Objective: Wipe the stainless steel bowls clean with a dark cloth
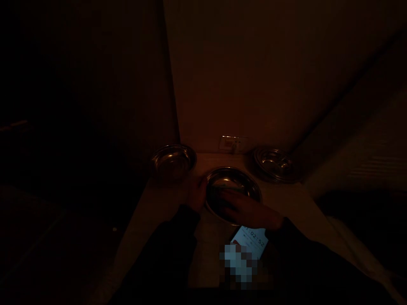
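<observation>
A round, shiny metal plate (pixel 227 171) with a raised rim lies in front of me on a light tabletop. My left hand (pixel 197 195) grips its left edge, with the fingers mostly lost in the dark. Across the front right of the plate reaches my right hand (pixel 243 206), its fingers bent down onto the plate's inside. Under those fingers is a dark patch, perhaps cloth, too dim to make out. Just below my right wrist lies a lit phone (pixel 252 239) showing a timer, its lower part blurred out.
At the back left of the table (pixel 159 203) stands another metal dish (pixel 174 148). Several stacked metal plates (pixel 275 163) sit at the back right. A wall socket (pixel 233 144) is just behind the table. The room is very dark.
</observation>
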### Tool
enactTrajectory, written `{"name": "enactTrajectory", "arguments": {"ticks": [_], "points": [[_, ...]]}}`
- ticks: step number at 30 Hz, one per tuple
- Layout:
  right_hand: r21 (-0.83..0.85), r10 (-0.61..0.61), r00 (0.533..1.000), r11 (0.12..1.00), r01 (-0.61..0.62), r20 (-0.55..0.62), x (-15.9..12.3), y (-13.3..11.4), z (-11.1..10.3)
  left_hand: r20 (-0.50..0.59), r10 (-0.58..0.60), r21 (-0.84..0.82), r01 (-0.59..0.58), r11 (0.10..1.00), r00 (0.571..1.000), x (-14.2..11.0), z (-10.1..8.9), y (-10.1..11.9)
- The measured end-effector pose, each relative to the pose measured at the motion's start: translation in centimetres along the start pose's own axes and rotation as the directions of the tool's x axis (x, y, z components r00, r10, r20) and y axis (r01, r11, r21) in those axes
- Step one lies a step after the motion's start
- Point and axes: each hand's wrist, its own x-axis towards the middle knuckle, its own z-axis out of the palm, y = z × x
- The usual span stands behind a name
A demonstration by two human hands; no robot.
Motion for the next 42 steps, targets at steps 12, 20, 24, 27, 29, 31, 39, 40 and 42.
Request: {"name": "enactTrajectory", "arguments": {"ticks": [12,20,24,27,29,31,39,40,42], "points": [[-0.175,0.059,0.998,0.983,-0.052,0.032,1.3,-1.3,0.0,0.009,0.015,0.043,-0.016,0.999,1.0,0.0,0.1,0.0],[-0.33,0.159,0.987,0.933,-0.146,0.013,3.1,-1.9,-0.2,-0.056,-0.046,0.128,0.053,0.99,0.997,-0.4,-0.1,0.9],[-0.376,0.184,0.983,0.91,-0.175,-0.014,3.7,-2.1,0.0,-0.059,-0.059,0.113,0.065,0.991,0.997,-0.3,-0.1,0.9],[-0.401,0.19,0.981,0.896,-0.19,-0.04,4.2,-2.3,0.3,-0.065,-0.034,0.114,0.042,0.993,0.997,-0.2,-0.1,0.6],[-0.414,0.204,0.978,0.886,-0.208,-0.054,4.5,-2.3,0.4,-0.069,-0.004,0.126,0.012,0.992,0.998,-0.1,-0.1,0.5],[-0.424,0.231,0.971,0.874,-0.237,-0.067,4.8,-2.1,0.3,-0.059,0.025,0.131,-0.018,0.991,0.998,-0.2,0.0,0.5],[-0.43,0.349,0.931,0.829,-0.358,-0.104,4.5,-0.5,-0.6,-0.039,0.053,0.142,-0.047,0.989,0.998,-0.2,0.0,0.6],[-0.428,0.352,0.93,0.828,-0.361,-0.103,4.4,-0.4,-0.7,-0.039,0.052,0.143,-0.046,0.989,0.998,-0.2,0.0,0.6],[-0.426,0.352,0.93,0.829,-0.361,-0.103,4.3,-0.3,-0.7,-0.048,0.04,0.149,-0.033,0.988,0.998,-0.2,0.0,0.6]]}}
